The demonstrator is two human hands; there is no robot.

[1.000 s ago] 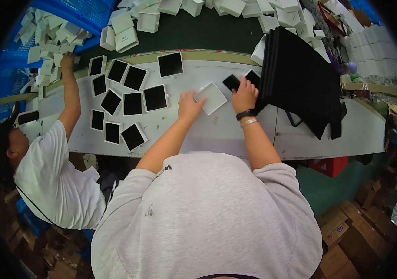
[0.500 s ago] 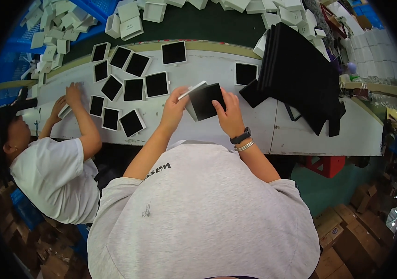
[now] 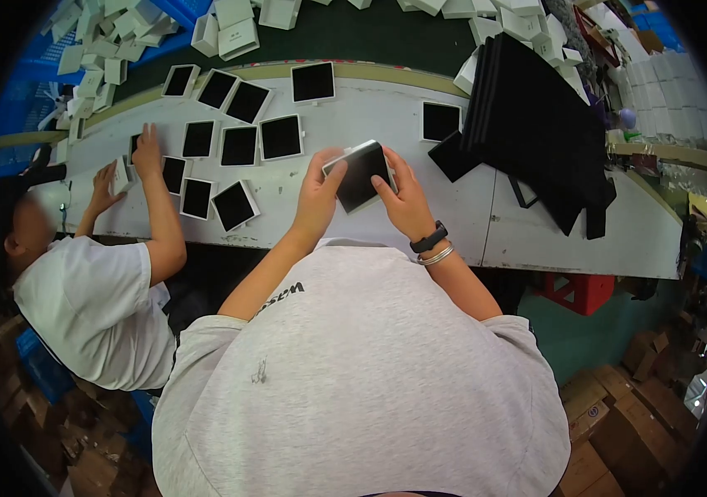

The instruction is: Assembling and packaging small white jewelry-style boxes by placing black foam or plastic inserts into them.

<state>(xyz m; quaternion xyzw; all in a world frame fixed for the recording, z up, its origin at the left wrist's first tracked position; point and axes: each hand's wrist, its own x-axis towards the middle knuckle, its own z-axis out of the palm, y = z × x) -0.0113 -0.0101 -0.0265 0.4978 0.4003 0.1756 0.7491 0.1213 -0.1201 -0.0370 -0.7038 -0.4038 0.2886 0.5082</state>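
Note:
In front of my chest, I hold a small white box [image 3: 352, 154] in both hands, tilted, with a black foam-like pad [image 3: 359, 184] at its opening. My left hand [image 3: 317, 195] grips the box's left side, its thumb on the pad's edge. My right hand [image 3: 407, 205] closes round the right side, thumb pressing on the pad. Whether the pad is fully inside the box, I cannot tell. Left of my hands, several white boxes [image 3: 238, 147] with black inside lie on the table. One similar box [image 3: 441, 121] lies to the right, beside a loose black pad [image 3: 456, 157].
A fanned stack of black sheets [image 3: 527, 124] covers the table's right part. At left, a co-worker's hands [image 3: 148, 153] handle a white box [image 3: 121, 176]. White boxes [image 3: 238, 39] are heaped beyond the table [image 3: 370, 99]. A red stool [image 3: 577, 291] stands below, near cartons [image 3: 618, 414].
The black pad, earlier held askew across the white box, now lines up with it between my hands. The co-worker's right hand has moved farther away, onto a box.

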